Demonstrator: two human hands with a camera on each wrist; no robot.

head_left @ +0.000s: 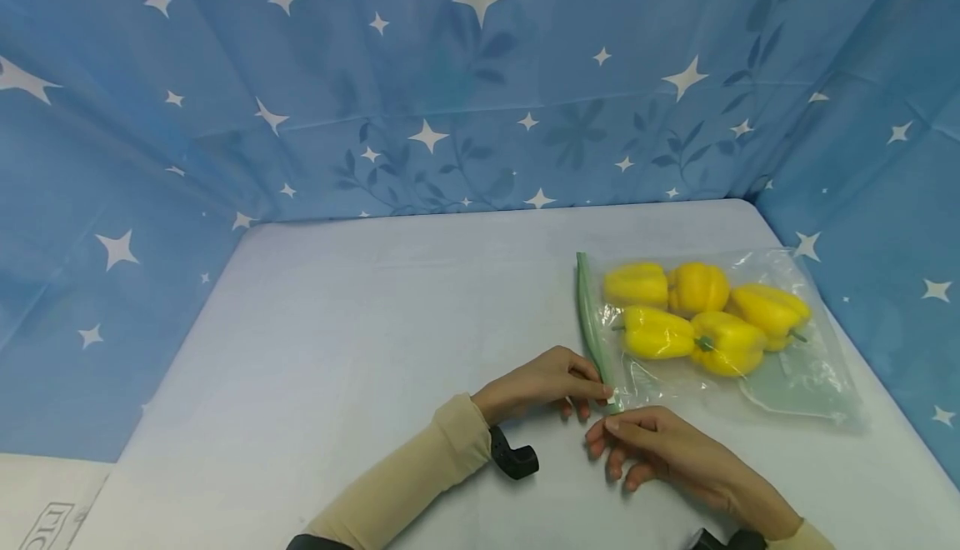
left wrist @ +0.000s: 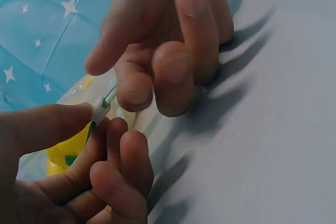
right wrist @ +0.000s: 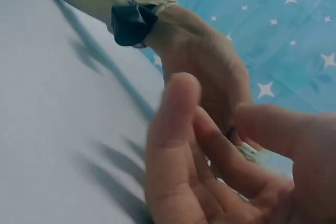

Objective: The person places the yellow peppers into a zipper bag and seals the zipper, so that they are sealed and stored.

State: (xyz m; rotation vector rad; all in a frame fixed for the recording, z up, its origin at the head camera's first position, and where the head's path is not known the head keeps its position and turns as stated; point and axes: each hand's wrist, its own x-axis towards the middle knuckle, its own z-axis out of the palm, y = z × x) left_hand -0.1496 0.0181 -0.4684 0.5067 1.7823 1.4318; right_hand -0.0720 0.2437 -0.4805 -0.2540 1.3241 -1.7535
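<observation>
A clear zip bag (head_left: 813, 367) with several yellow bell peppers (head_left: 660, 333) lies flat at the table's right side. Along its left edge runs a green zip strip (head_left: 587, 317). At the strip's near end, my left hand (head_left: 551, 383) pinches a white slider (left wrist: 100, 109) between thumb and forefinger, as the left wrist view shows up close. Just to the right and nearer me is my right hand (head_left: 660, 450), its fingers loosely bent and apart, holding nothing. In the right wrist view its fingers (right wrist: 176, 145) hide most of the bag.
A white cloth covers the table (head_left: 360, 325). Blue curtains (head_left: 420, 75) with white stars hang behind it and at both sides. Black wrist devices (head_left: 516, 454) sit under the wrists. At the lower left corner lies a pale printed sheet (head_left: 45, 496).
</observation>
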